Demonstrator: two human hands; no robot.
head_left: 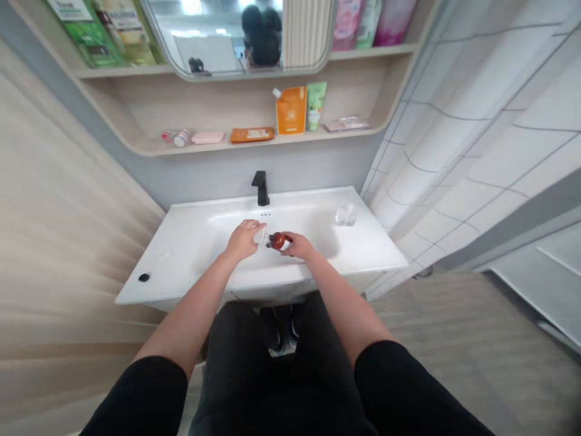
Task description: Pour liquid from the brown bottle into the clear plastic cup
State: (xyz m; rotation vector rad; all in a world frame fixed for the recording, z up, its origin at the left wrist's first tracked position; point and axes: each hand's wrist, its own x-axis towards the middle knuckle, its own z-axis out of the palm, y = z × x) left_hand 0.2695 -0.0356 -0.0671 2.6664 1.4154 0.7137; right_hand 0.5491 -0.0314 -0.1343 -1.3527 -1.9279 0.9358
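Over the white sink basin [218, 242], my left hand [244, 239] pinches a small white square pad [260, 235] between thumb and fingers. My right hand [298, 246] is wrapped round a reddish-brown bottle [278, 241] with a pale label. The bottle lies tilted, its dark neck pointing left and close to the pad; whether they touch I cannot tell. A small black cap [144, 277] rests on the counter to the left. On the right side of the counter sits a clear crumpled plastic packet [345, 214].
A black faucet [261, 189] rises behind the basin. Above it, a shelf [218, 146] holds an orange pouch [291, 111], a green tube [315, 106], a pink bar-shaped item [207, 137] and an orange packet [252, 134]. A mirror [213, 42] hangs above. Tiled wall [481, 157] borders the right.
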